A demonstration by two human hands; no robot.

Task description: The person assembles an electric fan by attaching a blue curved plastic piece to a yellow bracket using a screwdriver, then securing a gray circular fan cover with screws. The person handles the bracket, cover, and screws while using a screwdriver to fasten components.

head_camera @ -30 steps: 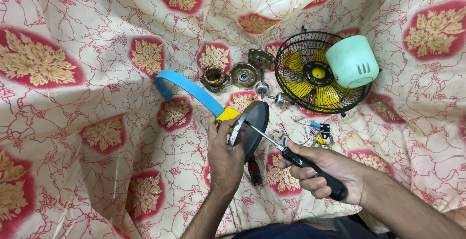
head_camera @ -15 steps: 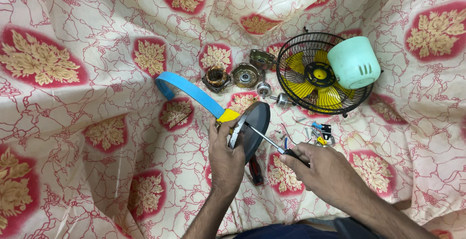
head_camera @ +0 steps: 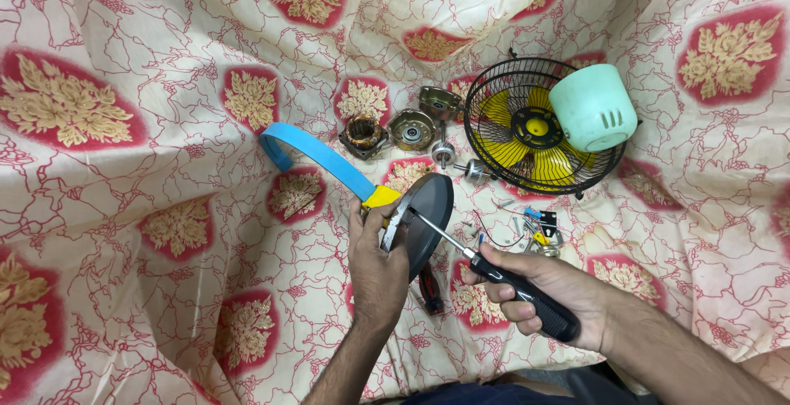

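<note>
Fan base (head_camera: 426, 217): dark round disc, tilted | left hand (head_camera: 374, 265) grips it | right hand (head_camera: 547, 290) clasps screwdriver (head_camera: 494, 272)

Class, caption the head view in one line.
Left hand steadies a round fan base; right hand drives a screwdriver into it.

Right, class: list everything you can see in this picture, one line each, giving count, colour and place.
Round base plate: one, dark grey, centre, held on edge.
Curved arm: one, blue with yellow end, joined to the plate, running up-left.
Screwdriver: one, black handle, tip at the plate.
Fan grille with blades: one, black cage, yellow blades, upper right.
Motor cover: one, pale green, on the grille.
Motor parts: several, metal, above the plate.
Screws and small parts: several, right of the plate.
Cloth: one, cream with red floral patches, underneath.
Left hand: grips the plate.
Right hand: grips the screwdriver.
</note>
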